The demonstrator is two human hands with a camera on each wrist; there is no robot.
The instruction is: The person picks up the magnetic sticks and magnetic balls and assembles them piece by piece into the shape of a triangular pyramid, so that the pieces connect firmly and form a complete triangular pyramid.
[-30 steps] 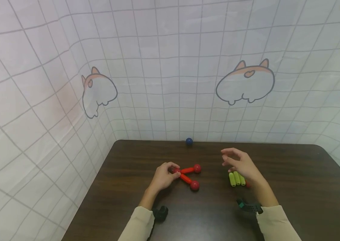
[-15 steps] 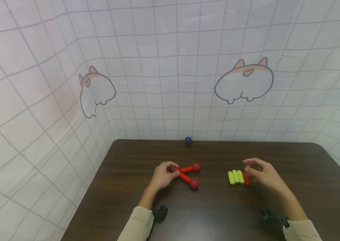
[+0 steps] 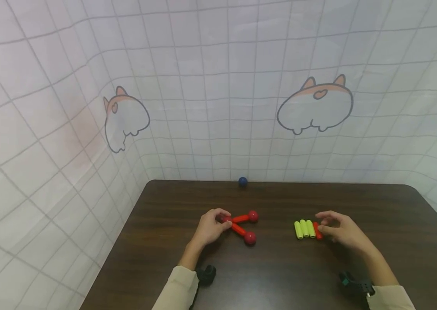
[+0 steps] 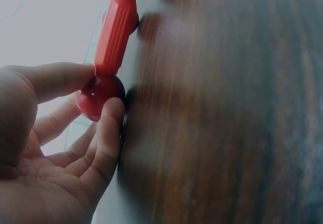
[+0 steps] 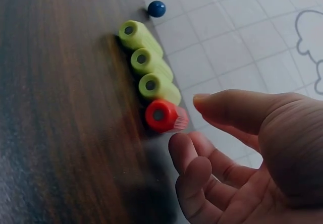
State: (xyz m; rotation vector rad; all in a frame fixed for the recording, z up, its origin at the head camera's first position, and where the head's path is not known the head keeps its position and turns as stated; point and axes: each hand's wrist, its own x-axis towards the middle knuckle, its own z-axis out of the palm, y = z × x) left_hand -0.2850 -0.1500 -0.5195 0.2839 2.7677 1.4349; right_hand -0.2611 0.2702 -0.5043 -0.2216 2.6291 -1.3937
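Observation:
My left hand (image 3: 209,228) pinches a red ball (image 4: 103,95) between thumb and fingers. Two ridged red rods (image 3: 238,229) branch from that ball in a V, each ending in another red ball (image 3: 250,237). This V shape lies on the table. On the right, my right hand (image 3: 344,230) hovers at the end of a row of short rods. Its thumb and fingertips stand apart on either side of a loose red rod (image 5: 164,116), with a gap showing around it. Three yellow-green rods (image 3: 305,229) lie side by side, left of the red one.
A blue ball (image 3: 243,181) sits at the back edge of the dark wooden table (image 3: 272,275). Behind the table hangs a white grid-patterned cloth (image 3: 218,107). Each wrist wears a black strap device (image 3: 206,274).
My right hand has moved right and toward me, then lowered to the red rod, uncovering the row of rods. The left hand keeps its pinch on the red ball, unmoved.

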